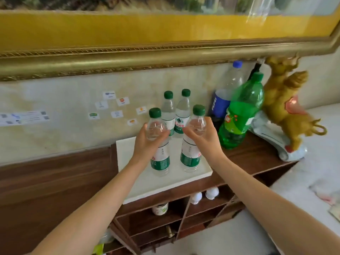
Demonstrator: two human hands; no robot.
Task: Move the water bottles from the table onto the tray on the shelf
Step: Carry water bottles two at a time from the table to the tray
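Note:
A white tray (128,162) lies on top of the dark wooden shelf (244,153). Several clear water bottles with green caps stand upright on it. My left hand (147,144) is wrapped around the shoulder of the front left bottle (161,162). My right hand (204,138) grips the shoulder of the front right bottle (190,157). Both bottles rest with their bases on the tray. Behind them stand two more bottles, one at the back left (168,111) and one at the back right (183,115), close to the wall.
To the right of the tray stand a large green soda bottle (241,115), a Pepsi bottle (223,96) and a golden animal figurine (288,107). A gold picture frame (128,57) overhangs the shelf. Cubbies below hold a jar (160,208) and white items (212,193).

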